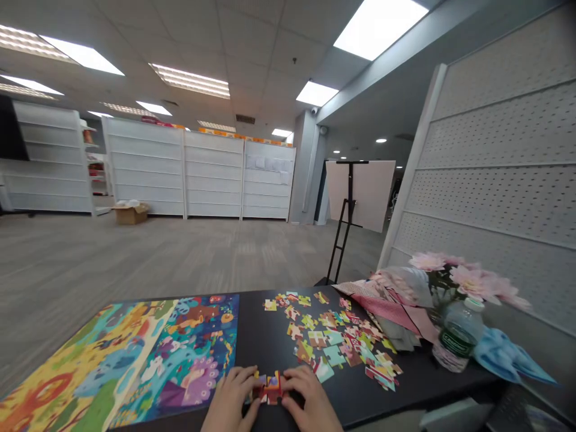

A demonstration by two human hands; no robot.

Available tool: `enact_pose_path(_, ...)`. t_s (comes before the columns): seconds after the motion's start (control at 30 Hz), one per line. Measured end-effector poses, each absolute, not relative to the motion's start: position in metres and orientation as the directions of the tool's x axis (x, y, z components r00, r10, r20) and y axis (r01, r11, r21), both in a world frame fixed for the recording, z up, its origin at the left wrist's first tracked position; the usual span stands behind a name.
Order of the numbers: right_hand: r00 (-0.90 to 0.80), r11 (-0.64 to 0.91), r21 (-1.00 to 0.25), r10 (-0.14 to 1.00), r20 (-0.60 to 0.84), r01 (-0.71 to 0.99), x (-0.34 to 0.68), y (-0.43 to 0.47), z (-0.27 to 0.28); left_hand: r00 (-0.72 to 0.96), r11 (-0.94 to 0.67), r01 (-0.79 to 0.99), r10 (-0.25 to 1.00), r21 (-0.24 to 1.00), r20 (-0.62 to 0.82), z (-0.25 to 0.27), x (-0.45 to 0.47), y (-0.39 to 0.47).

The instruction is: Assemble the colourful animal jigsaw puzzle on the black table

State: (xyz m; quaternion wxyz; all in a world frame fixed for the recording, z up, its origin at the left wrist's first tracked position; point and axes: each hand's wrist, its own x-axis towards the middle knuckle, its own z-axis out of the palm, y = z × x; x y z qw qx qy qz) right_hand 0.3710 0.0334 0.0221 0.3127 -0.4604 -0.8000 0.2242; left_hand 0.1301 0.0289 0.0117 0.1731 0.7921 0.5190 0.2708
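Note:
At the front of the black table, my left hand (234, 396) and my right hand (306, 395) face each other with bent fingers. Between them are small red, yellow and purple jigsaw puzzle pieces (270, 389), side by side and touching or nearly so. My left fingers pinch the left piece at its edge, and my right thumb and fingers grip the right one. Whether the tabs are fully locked I cannot tell. Loose puzzle pieces (333, 355) lie scattered beyond my right hand, some overlapping. To the left is a colourful illustrated sheet (155, 360), its right edge near my left hand.
A plastic bottle (458, 339), a blue cloth-like item (510, 354) and a wrapped bouquet with pink flowers (470, 279) stand at the table's right end. Beyond the table (258, 336) are an easel with a board (360, 192), white shelving (213, 174) and a cardboard box (130, 213).

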Motion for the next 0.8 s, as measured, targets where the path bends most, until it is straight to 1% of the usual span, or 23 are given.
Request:
enact_pose_path(0.17,-0.363,0.459,-0.661,0.886,0.289,0.593,0.370,0.029,0.025,0.336,-0.383,0.750,0.923,0.539,0.189,0.023,0.130,0.024)
enact_pose_path(0.4,-0.334,0.422,-0.680,0.904,0.267,0.599,0.368,0.026,0.030,0.320,-0.371,0.777,0.928,0.508,0.189,0.026,0.135,0.020)
enact_pose_path(0.53,-0.318,0.419,-0.685,0.906,0.278,0.595,0.367,0.024,0.033,0.295,-0.347,0.806,0.938,0.479,0.184,0.027,0.138,0.021)
enact_pose_path(0.7,-0.311,0.441,-0.662,0.897,0.313,0.606,0.365,0.022,0.031,0.250,-0.308,0.845,0.950,0.436,0.187,0.025,0.151,0.028)
enact_pose_path(0.8,-0.279,0.441,-0.649,0.897,0.343,0.620,0.364,0.023,0.029,0.276,-0.336,0.844,0.941,0.419,0.198,0.014,0.158,0.028)
